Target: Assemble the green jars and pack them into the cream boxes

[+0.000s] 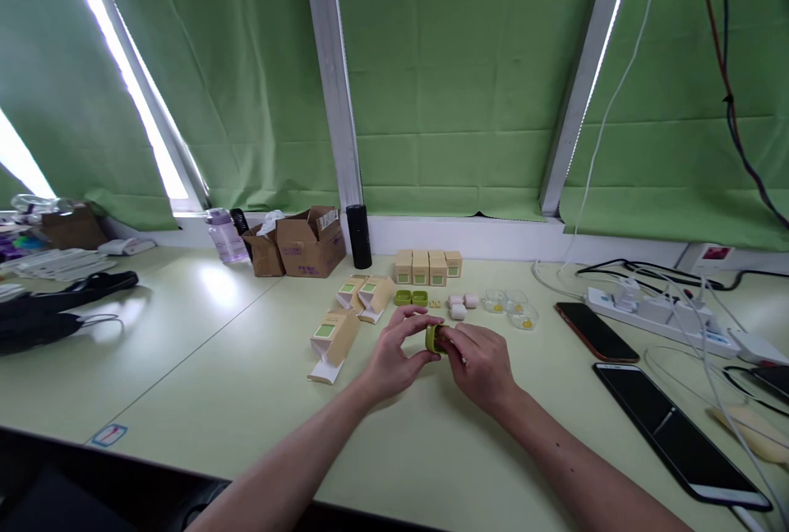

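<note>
Both hands meet over the middle of the pale green table (pixel 203 367). My left hand (pixel 394 355) curls its fingers round a small olive-green case (pixel 433 339). My right hand (pixel 481 363) pinches the same case from the right side. Just beyond the hands lie two more green cases (pixel 411 298), a few pinkish-white earbud cases (pixel 462 304) and clear plastic shells (pixel 514 307). A row of small closed tan boxes (pixel 428 266) stands behind them. An opened tan box (pixel 331 343) lies left of my left hand, with two more opened boxes (pixel 365 295) further back.
Brown cardboard cartons (pixel 302 244), a black cylinder (pixel 358 236) and a clear bottle (pixel 225 236) stand by the window ledge. Two phones (pixel 597 333) (pixel 675 425), a white power strip (pixel 662 314) and cables lie at the right. A black strap (pixel 55 306) lies at the left.
</note>
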`<state>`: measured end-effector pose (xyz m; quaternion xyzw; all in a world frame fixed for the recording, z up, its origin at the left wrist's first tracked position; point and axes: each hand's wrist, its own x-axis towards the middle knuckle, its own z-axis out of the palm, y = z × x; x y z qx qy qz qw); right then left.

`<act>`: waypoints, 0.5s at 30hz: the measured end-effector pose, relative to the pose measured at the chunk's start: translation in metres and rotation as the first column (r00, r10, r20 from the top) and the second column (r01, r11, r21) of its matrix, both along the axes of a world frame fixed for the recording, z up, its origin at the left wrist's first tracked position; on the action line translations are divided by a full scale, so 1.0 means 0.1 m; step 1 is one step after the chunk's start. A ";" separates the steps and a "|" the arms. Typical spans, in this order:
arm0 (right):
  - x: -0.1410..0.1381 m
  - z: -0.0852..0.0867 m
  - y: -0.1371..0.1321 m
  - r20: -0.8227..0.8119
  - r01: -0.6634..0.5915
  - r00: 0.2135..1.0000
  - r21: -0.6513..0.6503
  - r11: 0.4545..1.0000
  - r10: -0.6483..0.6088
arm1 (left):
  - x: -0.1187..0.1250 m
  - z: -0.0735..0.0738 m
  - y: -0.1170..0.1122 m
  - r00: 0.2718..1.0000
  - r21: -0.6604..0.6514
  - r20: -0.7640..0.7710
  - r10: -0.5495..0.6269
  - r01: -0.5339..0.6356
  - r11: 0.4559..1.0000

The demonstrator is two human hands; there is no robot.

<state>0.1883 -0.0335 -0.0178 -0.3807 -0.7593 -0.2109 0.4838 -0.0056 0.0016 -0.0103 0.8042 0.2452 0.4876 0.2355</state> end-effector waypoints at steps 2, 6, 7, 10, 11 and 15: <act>0.00 0.00 0.00 0.004 -0.005 1.000 -0.001 1.000 0.005 | 0.00 0.00 0.00 1.000 0.001 -0.003 -0.005 0.005 1.000; 0.01 -0.01 0.01 0.007 -0.020 1.000 -0.004 1.000 0.020 | -0.01 -0.01 0.00 1.000 -0.001 -0.018 -0.005 0.005 1.000; 0.01 -0.01 0.01 0.007 -0.024 1.000 -0.004 1.000 0.024 | -0.02 -0.02 0.01 1.000 -0.001 -0.022 -0.005 0.005 1.000; 0.01 -0.02 0.02 0.008 -0.036 0.999 0.000 0.999 0.036 | -0.02 -0.03 0.01 0.999 0.003 -0.032 -0.008 0.008 1.000; 0.01 -0.02 0.02 0.007 -0.038 0.999 0.002 0.999 0.038 | -0.02 -0.03 0.01 0.999 0.005 -0.037 -0.008 0.008 1.000; 0.03 0.02 0.01 0.015 -0.046 0.999 0.024 0.999 0.046 | -0.01 -0.01 0.00 0.999 0.018 -0.051 -0.002 0.003 1.000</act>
